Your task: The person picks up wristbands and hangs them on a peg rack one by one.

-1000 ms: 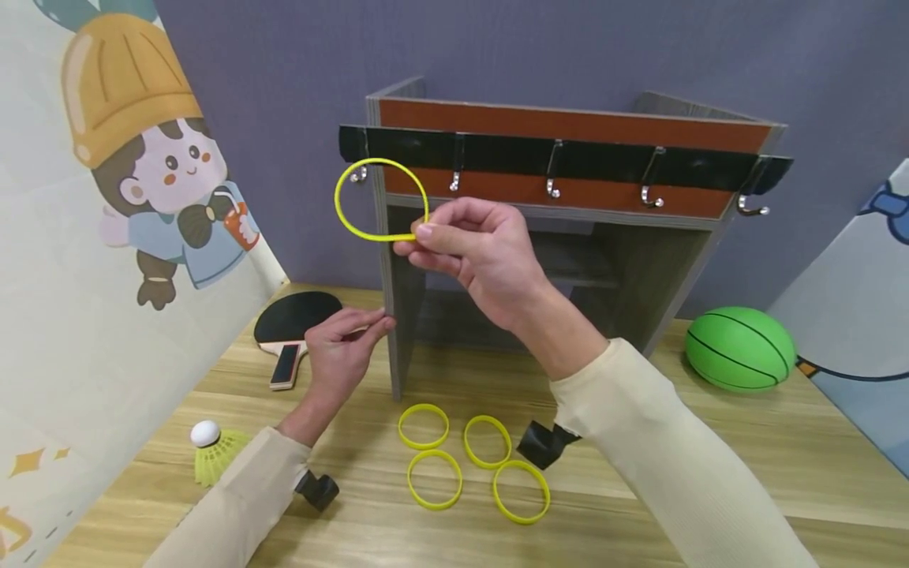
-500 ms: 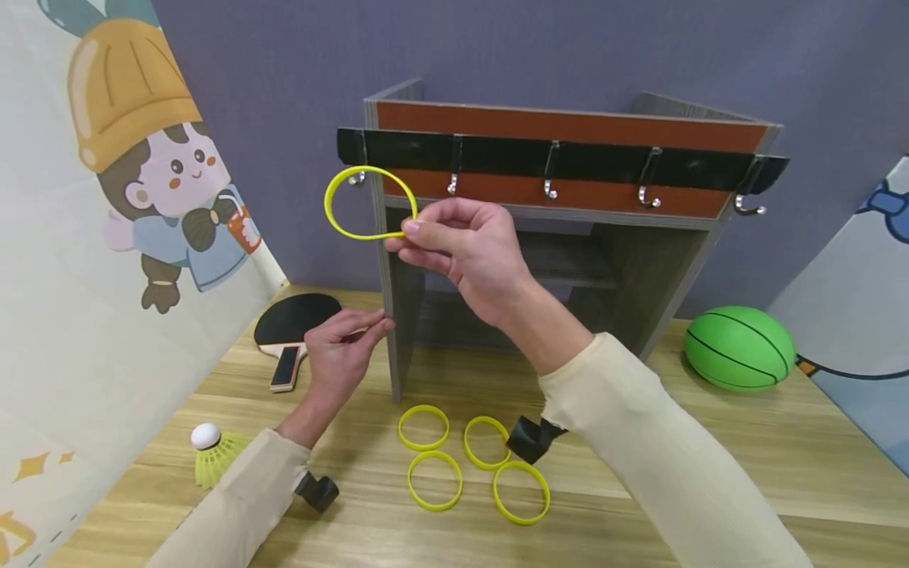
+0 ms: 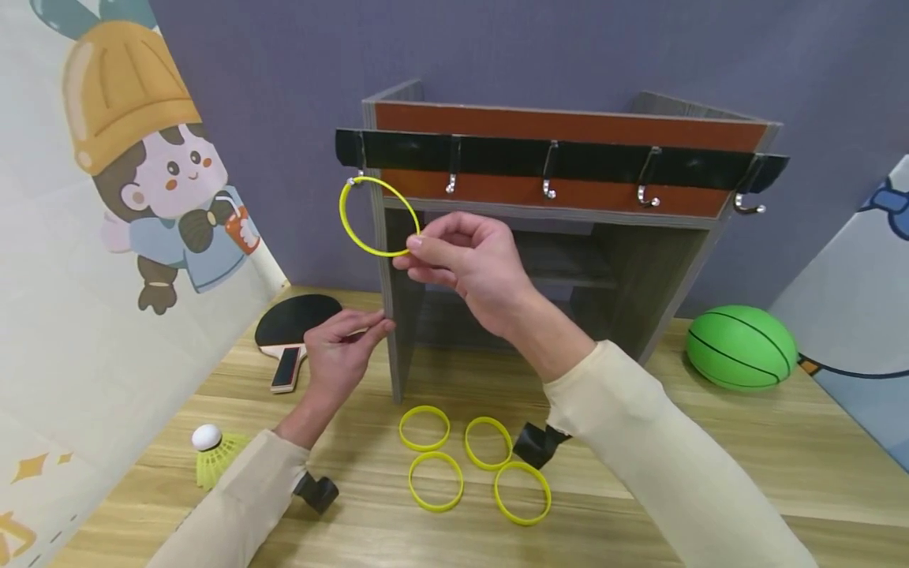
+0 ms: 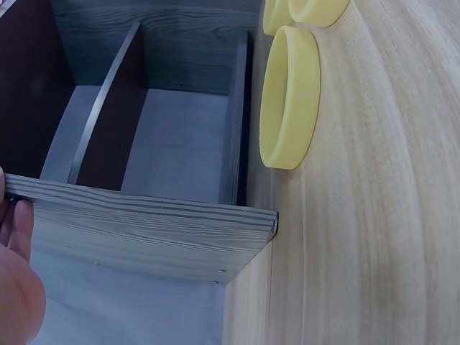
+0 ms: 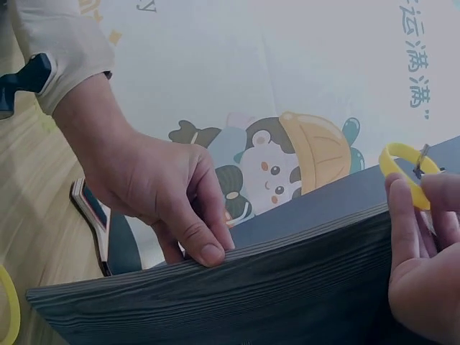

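Note:
My right hand (image 3: 476, 264) pinches a thin yellow wristband-like ring (image 3: 343, 214) between thumb and fingertips at its lower right. The ring's upper left meets the tip of the leftmost silver hook (image 3: 360, 173) on a black rail (image 3: 504, 153); in the right wrist view the hook end shows inside the ring (image 5: 391, 159). Lower down, my left hand (image 3: 341, 347) grips the front edge of the grey cabinet's left side panel (image 3: 398, 347), thumb on one face and fingers on the other. Several more yellow rings (image 3: 435, 506) lie flat on the wooden tabletop below.
Along the rail hang more silver hooks (image 3: 548, 189). A black table tennis bat (image 3: 298, 319) and a yellow shuttlecock (image 3: 216, 457) lie at the left. The green ball (image 3: 741, 347) sits right of the cabinet. A printed cartoon panel (image 3: 142, 237) stands along the left.
My right hand has moved slightly left and then down with the ring, whose top now meets the leftmost hook. My left hand stays on the side panel.

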